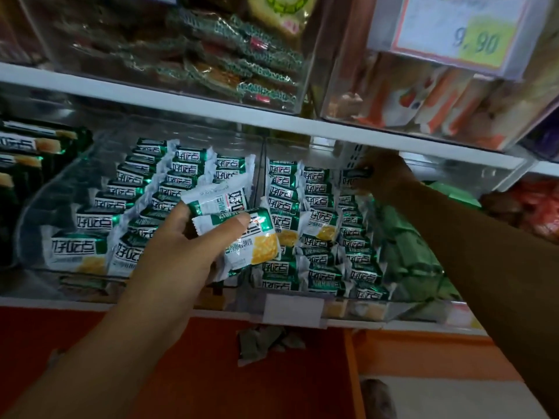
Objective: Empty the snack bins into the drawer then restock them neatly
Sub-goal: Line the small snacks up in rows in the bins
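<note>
At the front edge of the shelf [75,301] we see the left bin [39,207] and right bin [472,178], lined with snack packets [284,195]. Our left hand [181,246] clutches two packets [242,234] before the left bin; our right hand [385,176] pinches a single packet [352,173] far back in the right bin.

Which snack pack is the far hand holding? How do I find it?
Find the long white shelf board across the middle. Below it, go to the right-hand clear plastic bin of green-and-white snack packets, to its back right corner. The packet there is the only one pinched by the right hand, not lying in a row.
</note>
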`<action>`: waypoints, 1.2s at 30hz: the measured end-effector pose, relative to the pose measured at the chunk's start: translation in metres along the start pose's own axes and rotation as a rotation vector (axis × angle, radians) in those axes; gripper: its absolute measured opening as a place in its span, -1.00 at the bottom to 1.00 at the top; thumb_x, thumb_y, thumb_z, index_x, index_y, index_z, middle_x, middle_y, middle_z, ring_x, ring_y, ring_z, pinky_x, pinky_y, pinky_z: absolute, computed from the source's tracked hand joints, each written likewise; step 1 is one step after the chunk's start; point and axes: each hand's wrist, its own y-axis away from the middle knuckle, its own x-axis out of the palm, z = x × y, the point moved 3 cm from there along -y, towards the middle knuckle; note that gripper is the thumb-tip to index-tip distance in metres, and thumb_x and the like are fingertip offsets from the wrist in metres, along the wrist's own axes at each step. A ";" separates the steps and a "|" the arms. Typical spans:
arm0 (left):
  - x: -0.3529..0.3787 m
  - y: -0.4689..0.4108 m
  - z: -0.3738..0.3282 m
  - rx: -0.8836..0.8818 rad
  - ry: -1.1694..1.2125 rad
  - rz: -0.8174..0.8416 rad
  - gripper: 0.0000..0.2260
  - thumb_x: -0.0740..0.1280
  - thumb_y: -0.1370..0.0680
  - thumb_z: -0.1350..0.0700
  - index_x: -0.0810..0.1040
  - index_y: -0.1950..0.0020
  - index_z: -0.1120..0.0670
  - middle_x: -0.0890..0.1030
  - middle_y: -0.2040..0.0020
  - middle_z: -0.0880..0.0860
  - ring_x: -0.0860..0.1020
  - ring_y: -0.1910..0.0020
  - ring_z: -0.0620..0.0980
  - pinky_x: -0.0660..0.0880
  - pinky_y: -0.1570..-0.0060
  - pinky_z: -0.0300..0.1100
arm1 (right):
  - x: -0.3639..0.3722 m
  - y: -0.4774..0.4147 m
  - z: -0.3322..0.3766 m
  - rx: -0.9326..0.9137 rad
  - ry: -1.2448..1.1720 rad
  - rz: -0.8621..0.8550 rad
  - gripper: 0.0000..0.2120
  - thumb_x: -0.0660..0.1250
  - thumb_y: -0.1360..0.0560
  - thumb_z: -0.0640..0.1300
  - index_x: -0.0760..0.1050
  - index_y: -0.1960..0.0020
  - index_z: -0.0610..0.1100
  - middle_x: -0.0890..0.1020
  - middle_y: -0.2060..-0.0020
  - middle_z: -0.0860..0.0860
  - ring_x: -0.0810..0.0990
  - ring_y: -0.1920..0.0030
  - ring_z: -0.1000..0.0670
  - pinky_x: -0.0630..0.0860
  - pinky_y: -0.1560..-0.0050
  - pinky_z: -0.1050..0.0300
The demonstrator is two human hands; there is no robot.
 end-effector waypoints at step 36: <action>0.002 0.025 0.001 -0.119 0.143 0.153 -0.65 0.45 -0.44 0.00 0.52 -0.21 -0.05 0.54 -0.22 -0.09 0.56 -0.10 -0.11 0.61 0.10 -0.11 | 0.009 0.207 0.113 0.080 -1.286 0.319 -0.82 0.40 -0.48 -0.25 0.49 0.01 -0.01 0.56 0.18 0.00 0.56 0.27 0.01 0.50 0.29 0.21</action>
